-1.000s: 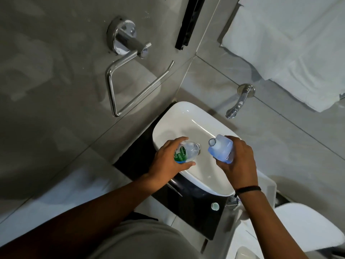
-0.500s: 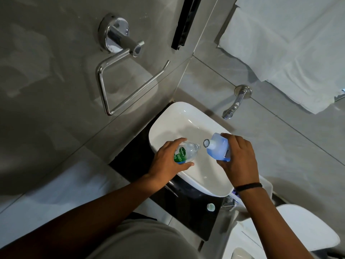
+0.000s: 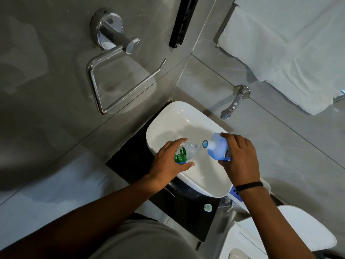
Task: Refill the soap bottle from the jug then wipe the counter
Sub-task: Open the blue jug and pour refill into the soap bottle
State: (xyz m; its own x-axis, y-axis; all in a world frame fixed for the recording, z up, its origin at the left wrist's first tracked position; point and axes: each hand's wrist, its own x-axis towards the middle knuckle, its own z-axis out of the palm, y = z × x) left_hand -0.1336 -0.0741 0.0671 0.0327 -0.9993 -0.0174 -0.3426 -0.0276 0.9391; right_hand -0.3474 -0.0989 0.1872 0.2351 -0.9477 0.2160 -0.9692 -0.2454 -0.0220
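Observation:
My left hand (image 3: 169, 162) grips a clear soap bottle (image 3: 186, 152) with a green label, held over the white sink (image 3: 168, 124) with its open neck pointing right. My right hand (image 3: 239, 159) holds a jug (image 3: 217, 147) of blue liquid, tilted so its open mouth sits just right of and slightly above the bottle's neck. The two openings are almost touching. I see no liquid stream between them.
A small pale green cap (image 3: 207, 207) lies on the black counter (image 3: 186, 215) in front of the sink. A chrome tap (image 3: 233, 103) juts from the wall behind. A chrome holder (image 3: 115, 71) hangs on the left wall, white towels (image 3: 291, 49) at upper right, a white toilet seat (image 3: 298, 230) at lower right.
My right hand has tipped the jug further and brought its mouth left, close to the bottle's neck. The left hand has kept the bottle nearly still.

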